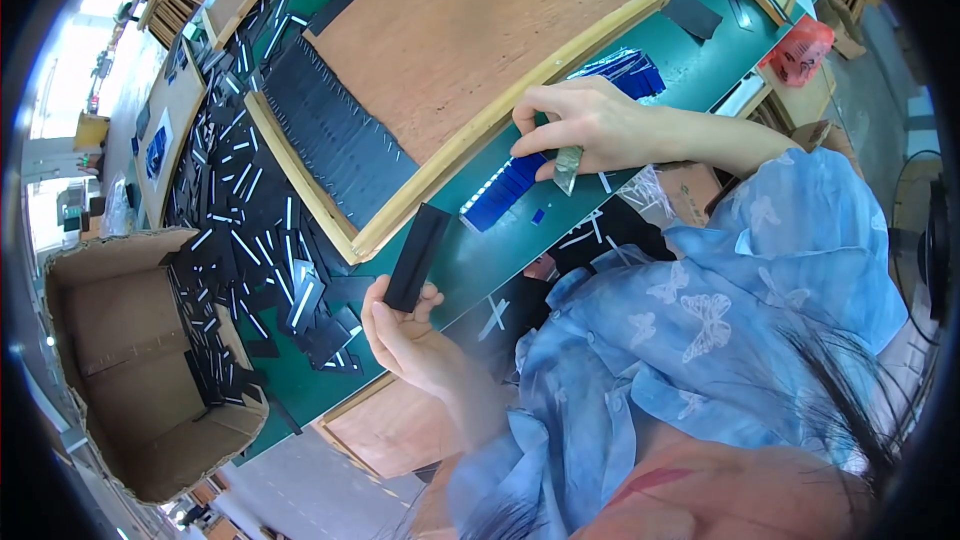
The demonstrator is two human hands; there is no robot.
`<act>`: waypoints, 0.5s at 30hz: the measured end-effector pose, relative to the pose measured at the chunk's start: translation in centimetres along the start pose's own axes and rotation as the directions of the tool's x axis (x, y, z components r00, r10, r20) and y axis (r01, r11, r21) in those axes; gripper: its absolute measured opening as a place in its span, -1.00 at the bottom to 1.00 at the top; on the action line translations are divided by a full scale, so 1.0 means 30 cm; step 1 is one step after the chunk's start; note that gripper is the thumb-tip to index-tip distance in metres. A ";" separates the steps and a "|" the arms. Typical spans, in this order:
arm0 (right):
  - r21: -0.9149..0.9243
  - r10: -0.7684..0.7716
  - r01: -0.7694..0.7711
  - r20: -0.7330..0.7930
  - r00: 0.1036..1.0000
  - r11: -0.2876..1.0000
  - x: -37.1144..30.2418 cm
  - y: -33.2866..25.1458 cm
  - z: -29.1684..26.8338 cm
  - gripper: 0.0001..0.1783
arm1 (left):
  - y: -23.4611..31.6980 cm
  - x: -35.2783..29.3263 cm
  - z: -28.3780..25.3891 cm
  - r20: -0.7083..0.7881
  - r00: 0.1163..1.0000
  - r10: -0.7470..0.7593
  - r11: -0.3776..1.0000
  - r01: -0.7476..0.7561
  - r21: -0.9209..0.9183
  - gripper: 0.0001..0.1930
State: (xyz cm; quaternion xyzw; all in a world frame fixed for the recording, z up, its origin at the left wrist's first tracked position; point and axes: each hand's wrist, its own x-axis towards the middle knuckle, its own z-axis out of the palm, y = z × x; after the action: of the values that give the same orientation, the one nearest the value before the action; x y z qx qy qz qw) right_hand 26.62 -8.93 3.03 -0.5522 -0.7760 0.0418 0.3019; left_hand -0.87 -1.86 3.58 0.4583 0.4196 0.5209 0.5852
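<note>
My left hand (415, 330) grips a flat black rectangular strip (417, 258) between thumb and fingers, tilted up beside the corner of a wooden frame. My right hand (590, 125) is bent over a row of small blue pieces (497, 198) with white edges on the green table. Its fingertips close on the row's far end. A pale greenish pointed piece (567, 170) shows under that hand; whether it is held or wrapped round a finger, I cannot tell. One loose blue bit (538, 216) lies close by.
A wooden-framed board (500, 30) with overlapping black strips (330, 130) along one side fills the middle of the table (480, 275). Many black pieces (240, 240) with white bars are heaped at left, beside a cardboard box (120, 360). More blue pieces (630, 70) lie beyond my right hand. A person sits far left.
</note>
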 end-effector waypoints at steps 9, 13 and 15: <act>-0.118 -0.409 0.393 -0.202 0.890 0.912 0.041 -0.065 -0.050 -0.63 | -0.043 0.000 0.021 0.159 0.971 -0.179 0.981 0.187 -0.041 -0.39; 0.147 -0.203 0.233 -0.198 0.959 0.961 0.054 -0.090 -0.043 -0.57 | -0.009 -0.038 0.098 0.175 0.957 -0.230 0.963 0.249 -0.099 -0.34; 0.177 -0.086 0.112 -0.148 0.985 0.978 0.045 -0.097 -0.051 -0.59 | -0.004 -0.040 0.096 0.270 0.937 -0.223 0.964 0.253 -0.083 -0.32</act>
State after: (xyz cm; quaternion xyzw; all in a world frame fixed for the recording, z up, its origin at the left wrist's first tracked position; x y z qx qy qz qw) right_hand 24.71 -9.28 6.00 -0.4839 -0.7723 0.0599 0.4072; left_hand 1.84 -3.36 4.14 0.4331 0.3612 0.4056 0.7193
